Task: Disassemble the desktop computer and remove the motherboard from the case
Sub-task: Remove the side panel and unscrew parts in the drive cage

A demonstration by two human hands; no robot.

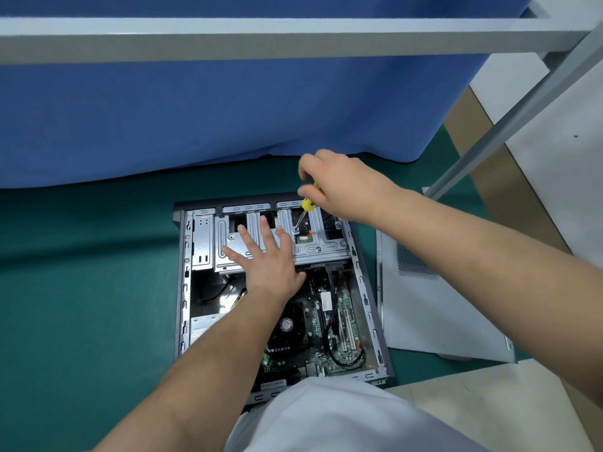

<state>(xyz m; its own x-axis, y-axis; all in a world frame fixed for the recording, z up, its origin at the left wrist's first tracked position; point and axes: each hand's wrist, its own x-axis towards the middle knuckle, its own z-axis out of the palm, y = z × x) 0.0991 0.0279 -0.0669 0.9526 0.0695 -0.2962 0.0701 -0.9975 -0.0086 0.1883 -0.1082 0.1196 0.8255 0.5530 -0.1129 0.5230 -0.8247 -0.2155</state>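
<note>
Mid-frame, my left hand lies flat, fingers spread, on the silver metal drive cage of the open grey computer case (green motherboard below); my right hand grips a yellow-handled screwdriver.

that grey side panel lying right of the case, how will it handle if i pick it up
The side panel looks like thin flat sheet metal, so probably light but a bit bendy. It lies flat on the mat, so getting fingers under an edge may be awkward. Its bare edges could be sharp.
</note>
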